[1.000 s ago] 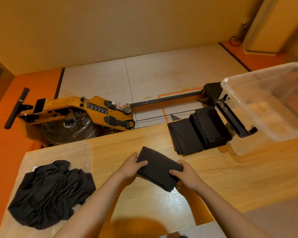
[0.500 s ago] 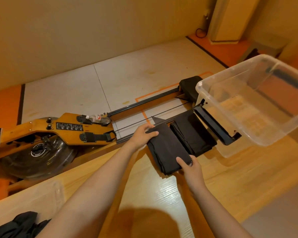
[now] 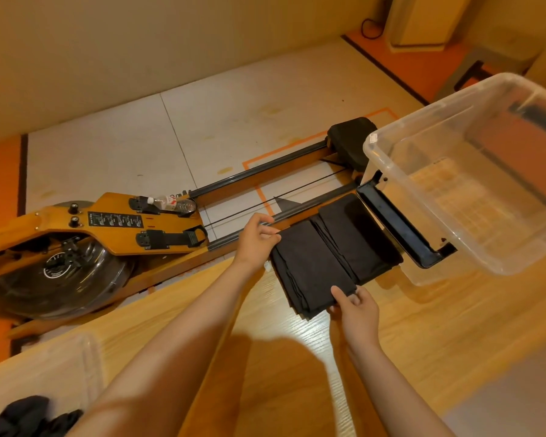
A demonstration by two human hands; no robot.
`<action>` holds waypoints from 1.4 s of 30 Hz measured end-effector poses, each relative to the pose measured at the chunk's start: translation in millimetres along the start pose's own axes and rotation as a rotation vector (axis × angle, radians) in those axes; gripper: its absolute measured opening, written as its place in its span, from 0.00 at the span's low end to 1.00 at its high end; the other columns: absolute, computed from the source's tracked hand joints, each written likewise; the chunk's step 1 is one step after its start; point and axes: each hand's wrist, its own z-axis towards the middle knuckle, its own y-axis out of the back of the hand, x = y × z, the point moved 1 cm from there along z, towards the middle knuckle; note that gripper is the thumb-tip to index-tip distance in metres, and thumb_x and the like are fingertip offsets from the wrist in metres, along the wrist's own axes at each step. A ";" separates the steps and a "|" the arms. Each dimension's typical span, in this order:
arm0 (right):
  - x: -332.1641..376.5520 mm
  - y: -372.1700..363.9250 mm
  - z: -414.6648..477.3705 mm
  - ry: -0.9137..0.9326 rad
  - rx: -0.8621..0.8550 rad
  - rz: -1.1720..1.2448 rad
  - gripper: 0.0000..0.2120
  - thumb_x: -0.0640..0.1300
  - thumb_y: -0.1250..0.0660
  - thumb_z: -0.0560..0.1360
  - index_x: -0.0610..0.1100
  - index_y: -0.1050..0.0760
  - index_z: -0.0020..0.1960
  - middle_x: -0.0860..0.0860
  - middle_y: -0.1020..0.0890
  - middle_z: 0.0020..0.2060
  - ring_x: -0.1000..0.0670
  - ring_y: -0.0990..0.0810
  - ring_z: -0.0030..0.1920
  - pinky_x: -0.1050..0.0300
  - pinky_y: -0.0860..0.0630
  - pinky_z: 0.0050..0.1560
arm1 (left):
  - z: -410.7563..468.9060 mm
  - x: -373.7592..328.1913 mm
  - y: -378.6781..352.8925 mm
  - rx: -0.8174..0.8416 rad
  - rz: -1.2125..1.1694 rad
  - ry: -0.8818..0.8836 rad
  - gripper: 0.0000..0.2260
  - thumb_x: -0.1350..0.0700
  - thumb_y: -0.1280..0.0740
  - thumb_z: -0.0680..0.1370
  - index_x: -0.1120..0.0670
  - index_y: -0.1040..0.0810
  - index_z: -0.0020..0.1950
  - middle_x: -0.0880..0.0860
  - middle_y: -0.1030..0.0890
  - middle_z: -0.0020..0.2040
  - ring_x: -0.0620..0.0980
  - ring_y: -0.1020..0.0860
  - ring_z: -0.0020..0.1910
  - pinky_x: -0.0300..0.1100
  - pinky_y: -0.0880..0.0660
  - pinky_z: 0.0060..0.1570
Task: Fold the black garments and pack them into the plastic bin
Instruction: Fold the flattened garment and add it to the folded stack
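A folded black garment lies on top of a stack at the table's far edge. My left hand pinches its far left corner and my right hand pinches its near right corner. A second stack of folded black garments sits just to the right, touching it. The clear plastic bin stands at the right with nothing visible inside. A crumpled black garment shows at the bottom left corner, partly cut off by the frame.
The wooden table spans the foreground. A black clip handle hangs on the bin's left side. The clear bin lid lies at the left under the crumpled garment. A wooden rowing machine stands on the floor beyond.
Both hands carried the folded garment from the table's middle to the far edge and set it on the left stack. The view has swung right, pushing the crumpled garment mostly out of frame.
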 end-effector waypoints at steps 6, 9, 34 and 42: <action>0.3 6.6 0.8 0.065 -0.055 -0.150 0.10 0.44 0.33 0.77 0.42 0.31 0.52 0.48 0.28 0.32 0.50 0.24 0.37 0.51 0.25 0.52 | 1.9 13.9 -3.8 0.018 0.083 -0.025 0.12 0.63 0.34 0.78 0.54 0.30 0.60 0.51 0.24 0.49 0.50 0.25 0.49 0.37 0.27 0.49; -1.3 17.5 -13.7 0.381 -0.155 -0.434 0.08 0.46 0.34 0.77 0.44 0.31 0.46 0.50 0.28 0.37 0.49 0.27 0.39 0.53 0.25 0.42 | -15.8 20.5 -3.1 -0.113 0.562 -0.306 0.17 0.54 0.36 0.80 0.53 0.32 0.69 0.49 0.27 0.63 0.47 0.31 0.64 0.42 0.33 0.64; -2.9 -11.9 -12.4 0.858 0.216 -1.476 0.31 0.62 0.60 0.80 0.45 0.39 0.74 0.44 0.35 0.73 0.42 0.42 0.75 0.45 0.48 0.70 | -55.4 6.1 -29.4 0.048 1.228 -0.466 0.26 0.48 0.51 0.84 0.47 0.57 0.79 0.50 0.57 0.80 0.49 0.62 0.78 0.47 0.63 0.75; 11.8 15.9 -49.7 1.058 0.210 -1.463 0.28 0.60 0.53 0.78 0.48 0.36 0.73 0.46 0.34 0.73 0.42 0.39 0.74 0.46 0.41 0.72 | -139.9 13.3 -21.2 -0.244 1.197 -0.362 0.26 0.46 0.52 0.84 0.48 0.61 0.78 0.50 0.58 0.80 0.50 0.64 0.77 0.48 0.66 0.74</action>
